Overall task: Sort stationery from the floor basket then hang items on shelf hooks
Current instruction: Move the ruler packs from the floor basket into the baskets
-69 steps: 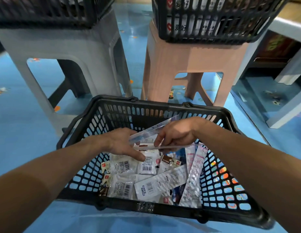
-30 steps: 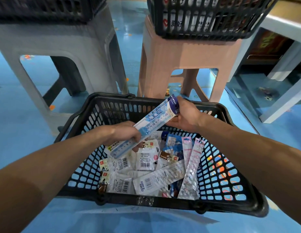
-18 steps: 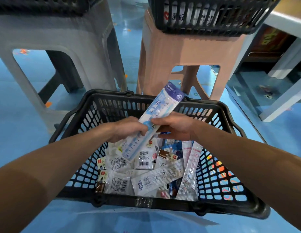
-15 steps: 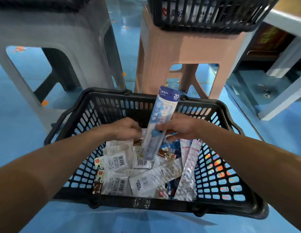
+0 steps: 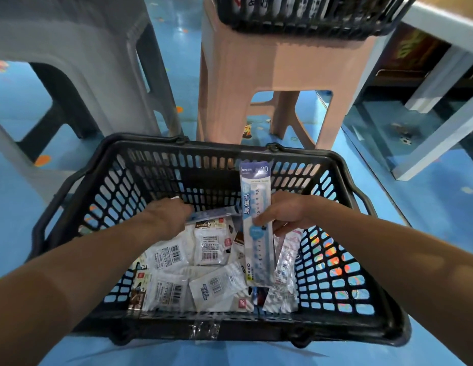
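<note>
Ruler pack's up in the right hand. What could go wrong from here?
1. Right hand pinches the ruler pack only mid-length, so it may swivel or drop into the basket.
2. Left hand digs at a blue pack near the far wall; pulling it could drag neighbouring packets along.

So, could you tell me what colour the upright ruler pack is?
The upright ruler pack is light blue and white; head view.

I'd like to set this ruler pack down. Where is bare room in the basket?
Hardly any. Thin margins only: between the long clear packet and the basket's right wall, and the near-left corner beside the barcode packets. The middle is crowded, and the left hand fills the far-left side.
</note>
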Demonstrator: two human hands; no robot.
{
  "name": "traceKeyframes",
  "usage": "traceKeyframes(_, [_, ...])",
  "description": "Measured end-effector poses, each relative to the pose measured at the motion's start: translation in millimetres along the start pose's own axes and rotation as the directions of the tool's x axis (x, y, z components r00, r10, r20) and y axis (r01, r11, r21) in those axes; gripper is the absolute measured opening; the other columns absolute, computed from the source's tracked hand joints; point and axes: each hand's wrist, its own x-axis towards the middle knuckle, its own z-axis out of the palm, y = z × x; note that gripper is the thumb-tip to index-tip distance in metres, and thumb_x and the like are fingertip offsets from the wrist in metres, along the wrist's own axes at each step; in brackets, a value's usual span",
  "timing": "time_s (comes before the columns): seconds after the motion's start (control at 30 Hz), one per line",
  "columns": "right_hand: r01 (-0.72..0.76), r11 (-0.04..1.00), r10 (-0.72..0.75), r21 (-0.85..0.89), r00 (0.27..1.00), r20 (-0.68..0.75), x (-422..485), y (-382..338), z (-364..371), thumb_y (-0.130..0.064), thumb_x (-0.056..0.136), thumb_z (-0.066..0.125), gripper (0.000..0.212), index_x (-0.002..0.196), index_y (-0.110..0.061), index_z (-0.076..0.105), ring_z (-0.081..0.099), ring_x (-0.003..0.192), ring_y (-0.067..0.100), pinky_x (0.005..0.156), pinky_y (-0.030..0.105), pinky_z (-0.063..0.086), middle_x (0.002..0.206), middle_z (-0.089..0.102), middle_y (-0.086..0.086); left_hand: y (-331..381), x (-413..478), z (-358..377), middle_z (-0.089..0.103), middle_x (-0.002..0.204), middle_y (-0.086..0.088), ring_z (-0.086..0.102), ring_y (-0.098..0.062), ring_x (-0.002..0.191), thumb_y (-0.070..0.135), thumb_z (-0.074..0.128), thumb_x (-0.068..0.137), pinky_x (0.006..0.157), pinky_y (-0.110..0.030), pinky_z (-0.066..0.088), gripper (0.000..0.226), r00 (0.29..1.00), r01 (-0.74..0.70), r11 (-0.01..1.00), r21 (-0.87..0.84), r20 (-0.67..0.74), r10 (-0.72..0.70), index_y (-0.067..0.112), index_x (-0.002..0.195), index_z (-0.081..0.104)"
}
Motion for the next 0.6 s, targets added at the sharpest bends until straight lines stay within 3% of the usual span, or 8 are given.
traceKeyframes(0.07, [-0.008,1.000,0.008,0.001,1.000,0.030,0,0,0,-0.015,0.092,0.075,0.032,0.122,-0.011,0.064,0.070,0.110,0.034,0.092,0.040,0.060,0.121,0.073,0.013,4,-2,-2,0.058,0.131,-0.008,0.060,-0.028,0.118,0.018,0.054,0.098,0.089,-0.038,0.052,0.036,1.000,-0.014,0.998,0.053,-0.026,0.015,0.016,0.134,0.052])
traceKeyframes(0.13, [-0.009,1.000,0.009,0.007,0.998,0.060,-2,-1,0,-0.015,0.093,0.074,0.031,0.122,-0.012,0.064,0.074,0.104,0.031,0.093,0.043,0.060,0.119,0.074,0.010,4,-5,-7,0.060,0.126,-0.007,0.060,-0.027,0.114,0.025,0.053,0.096,0.082,-0.037,0.049,0.033,0.997,-0.023,0.999,0.040,-0.077,0.026,0.017,0.127,0.055])
traceKeyframes(0.23, [-0.016,1.000,0.014,0.013,0.995,0.101,-7,-1,2,-0.013,0.093,0.073,0.034,0.126,-0.013,0.062,0.073,0.104,0.032,0.096,0.045,0.058,0.121,0.073,0.010,-6,-9,-15,0.058,0.107,-0.004,0.059,-0.025,0.096,0.043,0.050,0.089,0.075,-0.036,0.050,0.027,0.987,-0.058,0.997,-0.044,-0.151,0.050,0.021,0.104,0.057])
traceKeyframes(0.37, [-0.015,1.000,0.015,-0.004,0.980,0.196,-13,-4,3,-0.013,0.091,0.074,0.040,0.129,-0.011,0.060,0.071,0.110,0.036,0.100,0.050,0.056,0.122,0.072,0.013,-19,-22,-19,0.059,0.084,0.003,0.058,-0.019,0.078,0.042,0.048,0.076,0.072,-0.039,0.057,0.024,0.966,-0.105,0.962,-0.254,-0.257,0.037,0.020,0.078,0.059])
traceKeyframes(0.47, [0.035,0.999,-0.040,0.028,0.983,0.180,-15,-12,6,-0.013,0.093,0.072,0.039,0.130,-0.007,0.059,0.071,0.111,0.032,0.098,0.046,0.057,0.122,0.073,0.013,-19,-28,-28,0.058,0.068,-0.002,0.057,-0.019,0.067,0.038,0.054,0.079,0.061,-0.037,0.052,0.027,0.944,-0.148,0.868,-0.474,-0.331,-0.020,0.016,0.065,0.056])
traceKeyframes(0.6, [0.166,0.981,-0.173,0.096,0.983,0.063,-17,-27,22,-0.013,0.097,0.067,0.033,0.128,-0.007,0.060,0.071,0.110,0.030,0.093,0.044,0.060,0.121,0.072,0.012,-7,-36,-40,0.046,0.056,0.003,0.044,-0.011,0.051,0.036,0.058,0.075,0.050,-0.027,0.033,0.030,0.928,-0.204,0.706,-0.678,-0.364,-0.082,0.014,0.057,0.048])
